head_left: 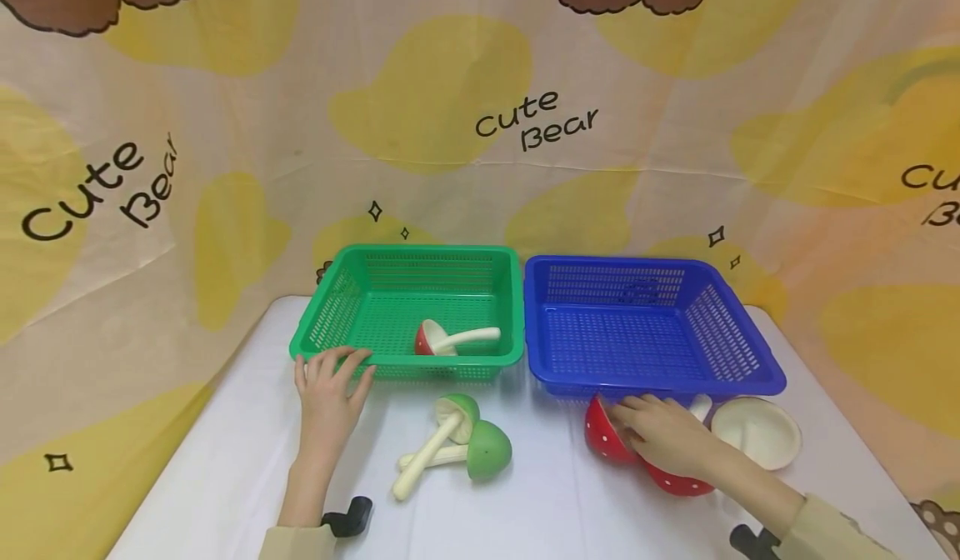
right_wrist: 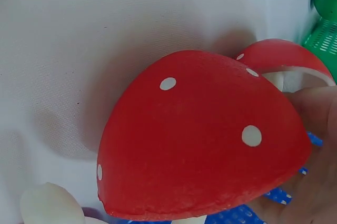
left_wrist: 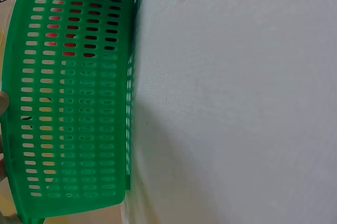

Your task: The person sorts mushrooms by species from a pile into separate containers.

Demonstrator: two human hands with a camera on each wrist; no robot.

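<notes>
Six toy mushrooms show: one red-capped mushroom inside the green basket near its front wall, two green mushrooms on the white table with their stems crossed, and three in front of the blue basket beside the right hand. Of those three, the leftmost red mushroom has its cap tilted, the hollow toward the hand; the middle red mushroom lies partly beneath the hand, and the pale-undersided mushroom on the right shows only its cream hollow. The right hand's fingers bend at the leftmost cap's hollow, but its stem is hidden and I cannot tell whether they grip it. The left hand rests its spread fingers over the green basket's front rim near the left corner, thumb apart; its wrist view catches only fingertips at the edge, and red seen through the slots. In the right wrist view the large red cap blocks much of the scene, and a green cap is cut off at the upper corner. The two baskets stand side by side before a patterned cloth bearing three "Cute Bear" prints, the rightmost cut off.
</notes>
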